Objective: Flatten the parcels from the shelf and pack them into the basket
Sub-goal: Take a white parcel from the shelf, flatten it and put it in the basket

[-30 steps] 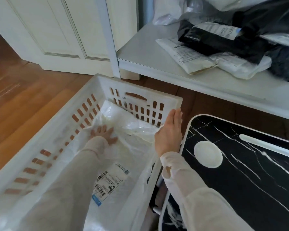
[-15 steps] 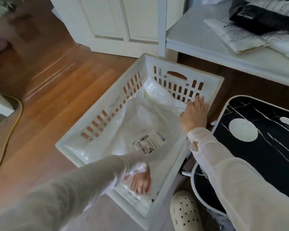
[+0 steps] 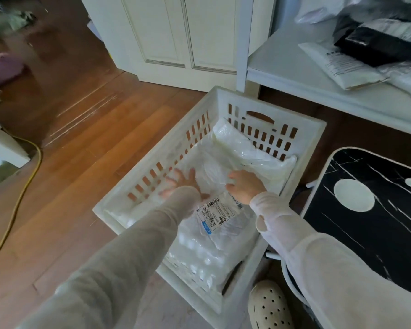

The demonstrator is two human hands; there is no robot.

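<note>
the person is pressing a white parcel [image 3: 211, 172] flat inside the basket [image 3: 318, 129], left hand [image 3: 180, 184] spread wide on it, right hand [image 3: 244, 185] lying palm-down alongside, fingers slightly bent. next, i'd guess, they'll be reaching up to the shelf [image 3: 294, 74], where more parcels [image 3: 342, 65] are waiting.

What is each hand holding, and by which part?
Left hand holds nothing: fingers spread, pressing flat on the white parcel in the basket. Right hand rests on the same parcel; any grip there cannot be told.
</note>
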